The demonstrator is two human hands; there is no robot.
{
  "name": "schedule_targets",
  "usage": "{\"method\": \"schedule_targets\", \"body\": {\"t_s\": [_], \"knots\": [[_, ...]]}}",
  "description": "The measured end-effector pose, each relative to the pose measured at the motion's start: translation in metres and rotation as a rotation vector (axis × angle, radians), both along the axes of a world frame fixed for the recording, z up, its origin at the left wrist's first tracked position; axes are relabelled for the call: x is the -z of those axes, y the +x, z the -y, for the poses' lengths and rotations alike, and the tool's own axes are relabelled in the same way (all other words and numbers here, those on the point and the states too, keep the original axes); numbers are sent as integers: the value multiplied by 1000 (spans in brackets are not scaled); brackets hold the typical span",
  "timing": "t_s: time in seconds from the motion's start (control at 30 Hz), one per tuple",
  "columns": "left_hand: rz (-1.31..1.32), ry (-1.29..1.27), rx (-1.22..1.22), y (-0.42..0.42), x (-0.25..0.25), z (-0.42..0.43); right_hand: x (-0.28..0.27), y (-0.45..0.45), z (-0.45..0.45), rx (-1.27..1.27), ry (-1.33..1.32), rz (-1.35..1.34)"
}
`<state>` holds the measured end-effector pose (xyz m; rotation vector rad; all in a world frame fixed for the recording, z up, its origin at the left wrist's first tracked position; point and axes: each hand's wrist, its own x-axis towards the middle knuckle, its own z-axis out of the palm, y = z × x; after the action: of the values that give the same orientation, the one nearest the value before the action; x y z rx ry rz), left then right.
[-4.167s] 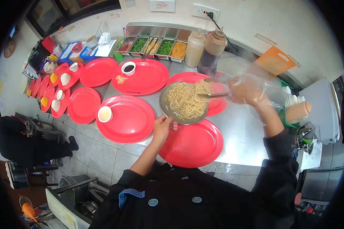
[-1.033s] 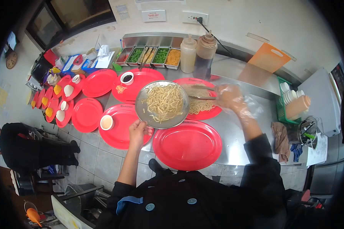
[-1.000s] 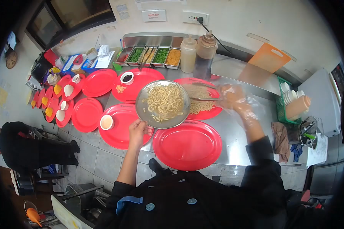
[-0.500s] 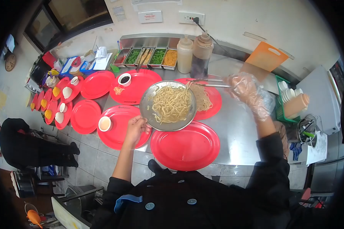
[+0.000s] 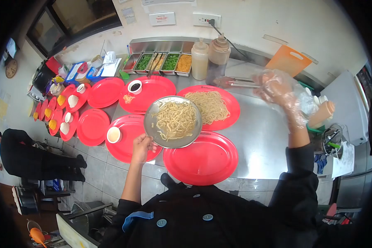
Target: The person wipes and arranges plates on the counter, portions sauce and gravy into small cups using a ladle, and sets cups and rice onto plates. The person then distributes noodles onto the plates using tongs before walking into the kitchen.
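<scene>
My left hand grips the near-left rim of a shallow round metal bowl. Noodles lie heaped inside it. In my right hand, which wears a clear plastic glove, are metal tongs pointing left, away from the bowl. Their tips are blurred, and I see no noodles in them. A red oval plate right of the bowl carries more noodles. Below the bowl is a bare red plate, its upper edge partly covered by the bowl.
Left are several red plates, some with sauce cups. Along the wall stand topping trays, a pale squeeze bottle and a dark one. An orange cutting board leans at the right. A person bends at far left.
The tongs have left the bowl and moved right with my right hand. The bowl has shifted left and slightly towards me, showing more of the noodles on the plate behind.
</scene>
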<state>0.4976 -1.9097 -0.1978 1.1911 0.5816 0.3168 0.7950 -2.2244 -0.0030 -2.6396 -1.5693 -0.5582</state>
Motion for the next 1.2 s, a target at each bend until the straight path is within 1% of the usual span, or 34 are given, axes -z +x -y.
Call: {"method": "schedule_targets", "body": {"t_s": [0.03,0.07,0.1,0.13,0.17,0.2,0.27,0.33,0.4,0.5,0.53,0.6,0.63,0.7,0.73,0.8,0.83,0.9,0.93,1.0,1.03,1.2], "knots": [[4,12,-23,-3,-2,1,25,13,2,7,0,-5],[0,12,-14,-7,-3,1,67,32,8,-167,163,-257],[-6,20,-53,-12,-5,0,94,44,12,-341,329,-503],[-13,28,-93,-16,-7,-2,104,38,5,-331,332,-503],[-15,29,-86,-19,-8,-4,112,25,-11,-59,-55,-329],[-2,35,-129,-24,-10,-6,115,17,-19,210,-439,-146],[4,55,-196,-31,-16,-10,109,15,-13,258,-405,-143],[20,70,-209,-37,-26,-12,100,10,-12,299,-370,-140],[28,90,-237,-40,-28,-13,95,-5,-20,119,-270,-128],[67,91,-238,-38,-28,-13,129,-23,-41,109,-305,-181],[70,91,-239,-37,-29,-11,130,-26,-38,109,-305,-178],[72,55,-259,-33,-31,-6,130,-23,-35,-27,-252,-230],[69,54,-266,-33,-30,-5,133,-16,-29,-34,-254,-232],[70,41,-243,-32,-25,-5,139,-1,-11,-48,51,-184],[71,39,-247,-30,-22,-3,136,-2,-9,-52,48,-183],[63,42,-233,-27,-18,1,128,-6,-3,243,-251,-211],[67,45,-237,-23,-17,4,123,-7,1,240,-247,-207],[52,-12,-225,-15,-16,12,110,-7,5,125,-272,-102],[49,-18,-211,-11,-13,13,95,-14,5,114,-270,-101],[53,-19,-201,-2,-10,20,60,-27,5,104,52,-449],[55,-22,-178,3,-9,24,57,-33,0,96,48,-451],[94,-69,-79,20,0,38,43,-69,-39,-91,-201,-162]]}}
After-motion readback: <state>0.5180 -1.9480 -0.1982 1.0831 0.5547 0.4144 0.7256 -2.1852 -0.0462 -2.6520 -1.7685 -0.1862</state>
